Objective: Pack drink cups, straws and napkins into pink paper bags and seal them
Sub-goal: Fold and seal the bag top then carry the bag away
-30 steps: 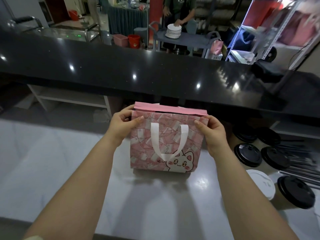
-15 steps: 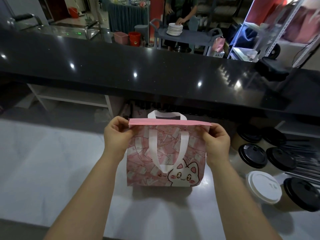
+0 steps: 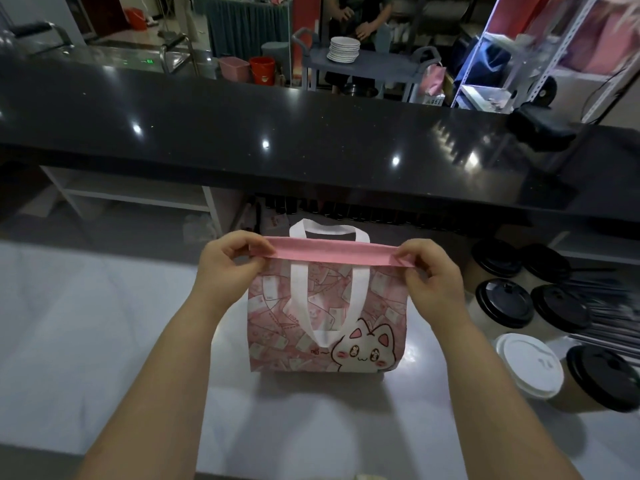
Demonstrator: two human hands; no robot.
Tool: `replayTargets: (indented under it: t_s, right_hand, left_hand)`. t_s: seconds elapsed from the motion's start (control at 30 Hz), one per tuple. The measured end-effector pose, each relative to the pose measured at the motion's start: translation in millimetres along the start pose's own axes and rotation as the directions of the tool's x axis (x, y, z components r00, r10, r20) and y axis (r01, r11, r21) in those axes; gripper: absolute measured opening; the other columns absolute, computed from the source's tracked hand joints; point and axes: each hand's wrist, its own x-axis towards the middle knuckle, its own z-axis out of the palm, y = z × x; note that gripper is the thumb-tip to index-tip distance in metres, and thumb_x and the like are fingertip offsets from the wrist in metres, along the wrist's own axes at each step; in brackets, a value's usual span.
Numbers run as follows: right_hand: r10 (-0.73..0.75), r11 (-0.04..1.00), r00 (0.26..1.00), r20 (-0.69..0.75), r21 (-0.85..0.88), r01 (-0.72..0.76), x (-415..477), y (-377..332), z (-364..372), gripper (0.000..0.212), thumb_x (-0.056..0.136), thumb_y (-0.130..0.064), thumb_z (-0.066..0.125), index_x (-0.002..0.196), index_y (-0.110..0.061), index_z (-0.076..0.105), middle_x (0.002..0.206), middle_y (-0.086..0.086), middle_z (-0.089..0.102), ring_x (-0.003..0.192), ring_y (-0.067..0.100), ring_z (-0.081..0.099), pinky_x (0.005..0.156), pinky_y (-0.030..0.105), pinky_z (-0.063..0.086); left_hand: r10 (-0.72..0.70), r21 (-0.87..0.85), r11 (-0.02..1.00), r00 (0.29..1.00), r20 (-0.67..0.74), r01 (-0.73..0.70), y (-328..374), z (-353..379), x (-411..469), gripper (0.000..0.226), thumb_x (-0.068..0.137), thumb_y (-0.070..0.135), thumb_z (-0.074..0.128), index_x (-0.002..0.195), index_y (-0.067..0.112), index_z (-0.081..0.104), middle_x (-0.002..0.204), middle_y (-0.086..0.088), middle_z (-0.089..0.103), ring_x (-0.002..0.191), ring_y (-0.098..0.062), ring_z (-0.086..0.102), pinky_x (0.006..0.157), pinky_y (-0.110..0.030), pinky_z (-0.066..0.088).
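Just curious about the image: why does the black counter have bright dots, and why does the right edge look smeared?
Head view: the dots are lights reflected as glare on the glossy black counter. Head view, right edge: the shelf rack and dark straws are motion-blurred, while the pink bag, left hand and right hand look sharp.

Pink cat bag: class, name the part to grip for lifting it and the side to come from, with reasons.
Probably the rear white handle, from above: it stands up as an open loop behind the folded top strip of the pink bag, whose ends the left hand and right hand pinch. The front handle lies flat against the bag's face.
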Motion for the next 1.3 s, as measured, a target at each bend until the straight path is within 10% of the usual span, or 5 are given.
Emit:
replayTargets:
  t_s: [0.37, 0.63, 0.77, 0.97, 1.3]
  right_hand:
    - [0.358, 0.913, 0.933, -0.047, 0.228, -0.339, 3.1, -14.8, 4.3, 0.031, 0.077, -0.002, 0.077, 0.093, -0.025, 0.064, 0.088, -0.009, 0.067, 0.084, 0.008, 0.065, 0.073, 0.022, 0.056]
    - [0.316, 0.94, 0.948, -0.049, -0.119, -0.319, 11.6, -23.7, 0.7, 0.025, 0.083, -0.01, 0.073, 0.076, -0.031, 0.06, 0.076, -0.011, 0.061, 0.077, 0.006, 0.059, 0.065, 0.022, 0.051]
    - [0.173, 0.881, 0.982, 0.076, -0.458, -0.12, 23.2, -46.0, 9.2, 0.013, 0.082, -0.029, 0.072, 0.092, -0.035, 0.066, 0.086, -0.023, 0.056, 0.087, 0.009, 0.036, 0.077, 0.03, 0.034]
    - [0.243, 0.681, 0.97, 0.004, -0.713, -0.168, 15.0, -62.9, 33.8, 0.012, 0.091, -0.022, 0.058, 0.088, -0.03, 0.067, 0.098, -0.016, 0.062, 0.127, 0.029, 0.025, 0.108, 0.05, 0.0]
    - [0.076, 0.826, 0.96, 0.271, -0.557, 0.092, 14.7, -56.4, 27.9, 0.011, 0.09, -0.019, 0.061, 0.085, -0.016, 0.07, 0.081, -0.003, 0.066, 0.08, 0.022, 0.056, 0.072, 0.038, 0.042]
  left_hand:
    - [-0.027, 0.132, 0.991, 0.998, -0.051, 0.034, 7.6, 5.0, 2.5, 0.046, 0.078, 0.011, 0.08, 0.095, 0.047, 0.056, 0.083, 0.021, 0.062, 0.084, 0.002, 0.061, 0.066, -0.006, 0.048]
    - [0.034, 0.431, 0.902, 0.999, -0.025, -0.02, 21.4, 0.6, 3.3, 0.022, 0.078, 0.023, 0.08, 0.082, 0.041, 0.068, 0.072, 0.027, 0.063, 0.077, 0.006, 0.058, 0.076, -0.026, 0.05]
    - [0.249, 0.699, 0.669, 0.962, 0.109, -0.252, 39.2, 20.3, 6.0, 0.023, 0.077, 0.038, 0.079, 0.099, 0.038, 0.072, 0.092, 0.022, 0.068, 0.097, -0.011, 0.053, 0.088, -0.03, 0.015]
    - [0.293, 0.721, 0.609, 0.938, 0.183, -0.331, 51.2, 67.2, -2.4, 0.01, 0.088, 0.026, 0.068, 0.088, 0.031, 0.075, 0.089, 0.015, 0.072, 0.095, -0.016, 0.057, 0.092, -0.043, 0.023]
    - [0.279, 0.738, 0.607, 0.949, 0.15, -0.295, 40.5, 66.9, -10.3, 0.019, 0.088, 0.013, 0.063, 0.087, 0.029, 0.074, 0.086, 0.012, 0.071, 0.088, -0.016, 0.061, 0.088, -0.036, 0.02]
